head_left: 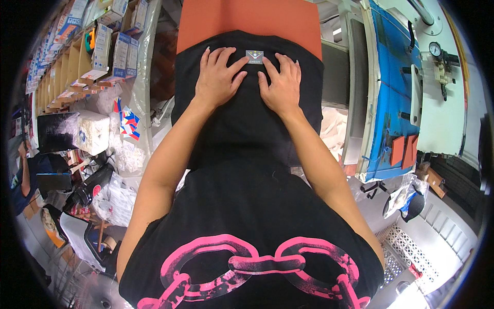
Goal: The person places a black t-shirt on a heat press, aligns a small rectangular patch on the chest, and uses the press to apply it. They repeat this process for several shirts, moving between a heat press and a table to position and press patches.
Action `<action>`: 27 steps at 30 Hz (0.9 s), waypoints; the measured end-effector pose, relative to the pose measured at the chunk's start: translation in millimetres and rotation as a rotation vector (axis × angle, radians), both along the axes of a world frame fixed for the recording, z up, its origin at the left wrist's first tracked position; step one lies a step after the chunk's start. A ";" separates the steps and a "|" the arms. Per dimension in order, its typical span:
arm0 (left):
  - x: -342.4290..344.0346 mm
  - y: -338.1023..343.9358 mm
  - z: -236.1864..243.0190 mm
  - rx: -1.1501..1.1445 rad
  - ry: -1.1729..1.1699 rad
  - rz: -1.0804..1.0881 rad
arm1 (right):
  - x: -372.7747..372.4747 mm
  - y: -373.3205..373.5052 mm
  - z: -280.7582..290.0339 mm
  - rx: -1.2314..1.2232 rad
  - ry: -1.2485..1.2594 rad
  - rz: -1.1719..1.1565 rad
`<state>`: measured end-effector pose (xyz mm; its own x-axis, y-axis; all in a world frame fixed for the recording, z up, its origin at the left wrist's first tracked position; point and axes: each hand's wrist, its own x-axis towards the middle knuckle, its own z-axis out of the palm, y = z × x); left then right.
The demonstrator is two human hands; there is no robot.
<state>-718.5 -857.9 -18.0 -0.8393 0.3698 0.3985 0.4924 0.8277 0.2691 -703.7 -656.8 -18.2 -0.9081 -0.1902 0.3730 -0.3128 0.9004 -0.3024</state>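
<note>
A black garment (242,113) lies spread over an orange-red padded board (249,15), its upper edge curving across the board. Near that edge sits a small grey rectangular label (254,57) with a light and yellow design. My left hand (218,77) rests on the cloth at the label's left, its index fingertip at the label's edge. On the other side, my right hand (282,85) lies on the cloth, with a fingertip close to the label's right edge. The fingers of both hands are stretched out and apart, with nothing held in them.
At the right stands a blue panel (393,92) with orange-red pads (404,151) and a pressure gauge (435,49) beyond it. Shelves of boxes (98,51) line the far left. Plastic bags (121,198) and clutter lie below them, near another person's arm (24,172).
</note>
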 end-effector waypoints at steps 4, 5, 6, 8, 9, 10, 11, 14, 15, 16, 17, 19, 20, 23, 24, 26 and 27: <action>0.4 1.0 0.7 0.004 0.003 -0.002 | 0.5 0.4 0.0 0.000 0.005 -0.002; 0.4 1.0 1.4 0.004 0.005 -0.002 | 0.6 0.5 -0.1 0.006 0.007 0.000; 1.1 1.0 1.8 0.006 0.006 -0.002 | 1.1 0.7 -0.6 0.005 0.010 0.000; 1.4 1.1 2.1 0.012 0.007 -0.004 | 1.3 1.0 -1.5 0.002 0.017 0.001; 1.4 0.9 1.6 0.015 0.006 -0.006 | 1.7 0.9 -1.9 -0.002 0.020 0.001; 1.2 0.7 1.2 0.019 0.005 -0.007 | 2.0 0.8 -2.1 -0.006 0.024 0.002; 1.0 0.5 0.9 0.022 0.007 -0.010 | 2.1 0.8 -2.1 -0.009 0.028 0.003; 1.1 -0.6 -0.1 0.027 0.011 -0.014 | 2.1 1.4 -2.3 -0.003 0.018 0.003; 1.2 -0.4 -0.3 0.027 0.013 -0.016 | 2.3 1.5 -2.1 -0.005 0.017 0.002; 1.5 -0.3 -0.3 0.027 0.015 -0.017 | 2.4 1.4 -1.7 -0.007 0.017 0.002; 1.9 -0.7 0.1 0.023 0.015 -0.015 | 2.5 1.3 -1.7 -0.009 0.016 0.002; 2.0 -0.4 1.5 0.017 0.015 -0.013 | 3.1 1.3 -2.4 -0.004 0.020 -0.001; 1.9 -0.5 0.8 0.018 0.014 -0.016 | 3.3 1.4 -2.7 -0.001 0.022 -0.002; 1.6 -1.4 -0.7 0.019 0.012 -0.017 | 3.1 1.4 -2.8 -0.005 0.021 0.001; 1.6 -1.3 -0.4 0.021 0.012 -0.018 | 3.0 1.3 -2.8 -0.006 0.020 0.001; 2.0 -1.2 -0.3 0.023 0.012 -0.017 | 2.9 1.4 -2.9 -0.007 0.019 0.000; 2.1 -1.1 -0.2 0.023 0.013 -0.017 | 2.7 1.6 -2.9 -0.007 0.017 0.001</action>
<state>-716.4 -859.0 -18.2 -0.8276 0.3749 0.4177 0.5101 0.8129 0.2812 -701.0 -655.2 -21.0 -0.9014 -0.1886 0.3898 -0.3191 0.8979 -0.3033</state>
